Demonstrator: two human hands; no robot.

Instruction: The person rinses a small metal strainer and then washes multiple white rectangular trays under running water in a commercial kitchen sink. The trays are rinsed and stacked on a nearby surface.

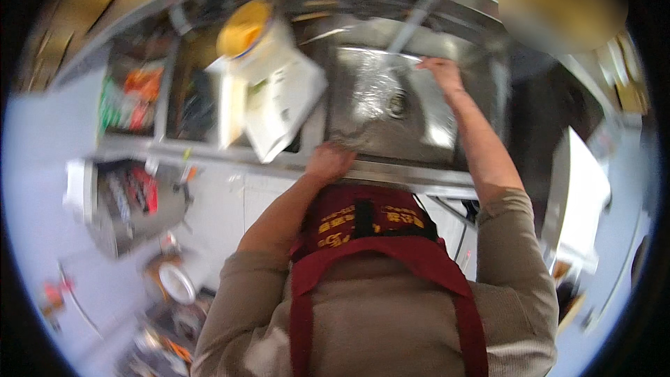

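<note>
Before me is a stainless steel sink basin, shiny and wet-looking, with a dark round drain-like fitting in its middle. My right hand reaches over the basin's far right part. Its curled fingertips meet the end of a thin bright metal edge; blur hides whether they grip it. At the basin's near left corner, my left hand rests by the metal front rim, its fingers partly hidden and blurred. Left of the basin lies a tilted white box-like container with dark marks.
Behind the white container leans a tub with yellow-orange contents. Further left, a compartment holds orange and green packages. A grey bin stands on the floor at left. A white panel rises at right.
</note>
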